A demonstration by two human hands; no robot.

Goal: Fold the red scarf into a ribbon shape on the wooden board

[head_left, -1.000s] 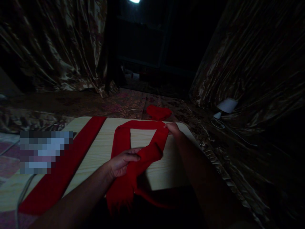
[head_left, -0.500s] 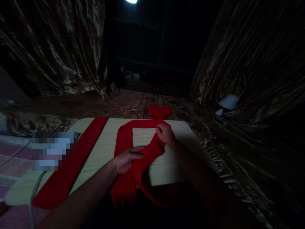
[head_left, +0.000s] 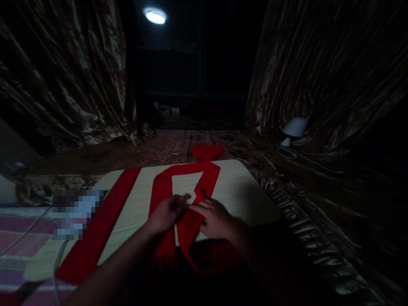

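Note:
A red scarf (head_left: 162, 185) lies in a loop on a light wooden board (head_left: 237, 191), its two ends crossing near the front edge and hanging off it. My left hand (head_left: 165, 212) rests on the crossing, fingers curled over the cloth. My right hand (head_left: 215, 219) lies just beside it on the scarf's right strand, fingers stretched out and pressed on the fabric. A second red scarf (head_left: 106, 216) lies flat along the board's left side.
A small red heart-shaped thing (head_left: 207, 151) lies on the patterned floor cover beyond the board. A white lamp (head_left: 295, 128) with a cable stands at the right by shiny curtains. A blurred patch (head_left: 75, 208) and a cord lie left.
My right hand has come down from the loop's far right corner to the crossing next to my left hand. The view has tilted, so the board sits lower and nearer.

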